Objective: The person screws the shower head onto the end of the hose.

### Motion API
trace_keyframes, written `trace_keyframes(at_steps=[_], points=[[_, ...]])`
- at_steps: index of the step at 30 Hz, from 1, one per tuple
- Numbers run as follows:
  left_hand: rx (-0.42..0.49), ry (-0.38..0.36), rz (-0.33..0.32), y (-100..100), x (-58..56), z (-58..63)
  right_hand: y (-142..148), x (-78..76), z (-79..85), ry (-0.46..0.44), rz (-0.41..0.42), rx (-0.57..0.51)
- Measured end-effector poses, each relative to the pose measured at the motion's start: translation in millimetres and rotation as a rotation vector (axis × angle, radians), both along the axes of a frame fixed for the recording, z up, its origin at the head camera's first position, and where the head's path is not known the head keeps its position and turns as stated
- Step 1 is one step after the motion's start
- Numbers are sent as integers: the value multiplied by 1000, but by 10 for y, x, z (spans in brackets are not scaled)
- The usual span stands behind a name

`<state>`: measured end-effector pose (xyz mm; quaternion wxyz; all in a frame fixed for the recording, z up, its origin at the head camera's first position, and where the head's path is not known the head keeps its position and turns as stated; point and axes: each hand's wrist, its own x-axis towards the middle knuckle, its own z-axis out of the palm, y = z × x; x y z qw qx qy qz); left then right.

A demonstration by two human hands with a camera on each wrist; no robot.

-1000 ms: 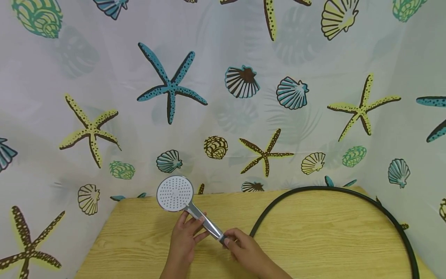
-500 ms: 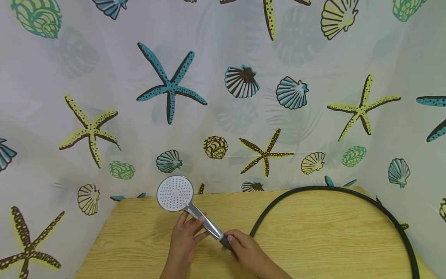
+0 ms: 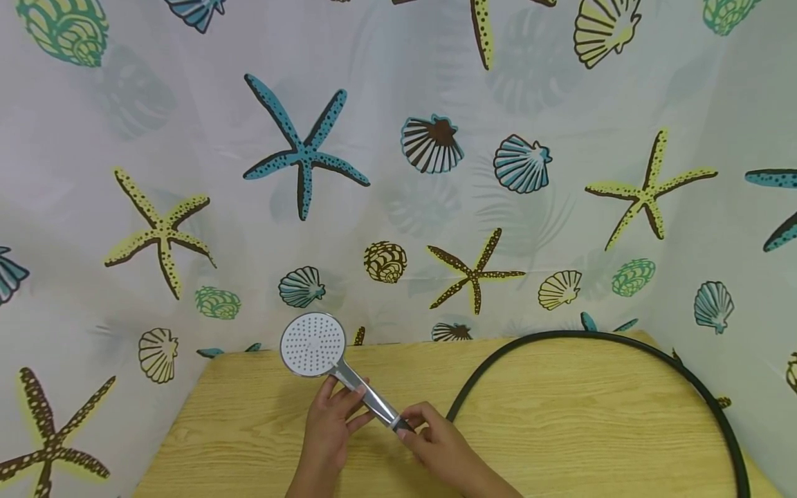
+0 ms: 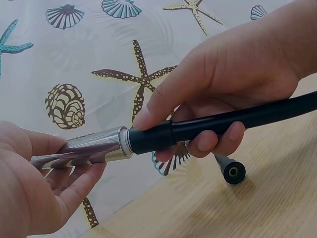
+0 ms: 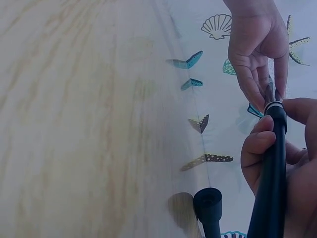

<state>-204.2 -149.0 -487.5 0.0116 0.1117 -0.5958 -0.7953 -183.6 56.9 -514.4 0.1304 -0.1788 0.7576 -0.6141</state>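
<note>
A chrome hand shower [image 3: 313, 344] with a round white spray face is tilted, its face up at the left. My left hand [image 3: 326, 427] holds its handle [image 4: 96, 147] from below, thumb on one side and fingers on the other. At the handle's lower end my right hand [image 3: 441, 446] pinches the black connector [image 4: 148, 137] of a black shower hose [image 3: 579, 335] between thumb and fingers. In the left wrist view the connector sits in line with the handle, a thin pale ring showing between them. Other fingers of the right hand curl under the hose.
The hose arcs over the right side of the wood-grain table [image 3: 560, 401]. Its loose end [image 4: 234, 172], with an open socket, shows beyond the right hand. A white curtain [image 3: 386, 200] printed with starfish and shells stands behind and at both sides.
The right thumb and fingers roll forward over the connector, then back, so their grip on it shifts. The hand shower and left hand keep their place.
</note>
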Motion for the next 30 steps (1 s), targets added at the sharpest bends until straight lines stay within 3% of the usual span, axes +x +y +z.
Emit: trace_keyframes(at_steps=[17,30], points=[[2,6,-7,0,-14,8,2,-3,1,65,38,9],[3,8,-4,13,-6,37,0,-2,17,49,27,6]])
